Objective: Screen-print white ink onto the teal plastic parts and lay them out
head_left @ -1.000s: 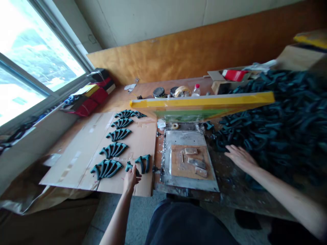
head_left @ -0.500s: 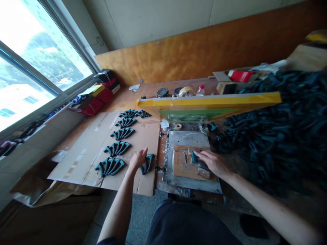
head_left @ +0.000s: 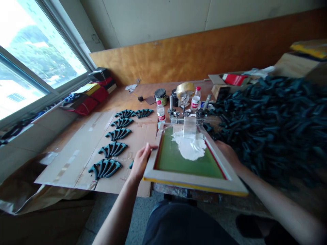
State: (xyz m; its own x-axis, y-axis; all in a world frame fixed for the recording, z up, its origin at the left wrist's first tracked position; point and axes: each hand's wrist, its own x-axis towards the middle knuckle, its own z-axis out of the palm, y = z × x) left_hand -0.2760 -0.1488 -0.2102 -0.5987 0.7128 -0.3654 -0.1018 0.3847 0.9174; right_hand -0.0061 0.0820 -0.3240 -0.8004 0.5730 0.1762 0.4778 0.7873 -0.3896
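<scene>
A screen printing frame [head_left: 196, 183] lies lowered over the work plate, with green mesh [head_left: 176, 163] and a pool of white ink [head_left: 190, 148] on it. A squeegee [head_left: 189, 127] stands in the ink at the far end. My left hand [head_left: 141, 161] is closed at the frame's left edge, fingertips against it. Beside the right edge is my right hand [head_left: 230, 156], its fingers blurred and partly hidden by the frame. Dark green curved handles [head_left: 106, 169] lie in fanned rows on cardboard [head_left: 76, 153]; one more [head_left: 131, 165] shows behind my left hand.
A large heap of dark green handles [head_left: 268, 129] fills the right side. Behind the frame stand two bottles with red caps [head_left: 160, 111], ink jars [head_left: 160, 95] and a tape roll [head_left: 185, 89]. Red boxes [head_left: 94, 98] sit by the window.
The printing frame has swung down from its raised position, covering the work plate and the piece there. My right hand has moved to the frame's right side; my left hand has come to its left edge.
</scene>
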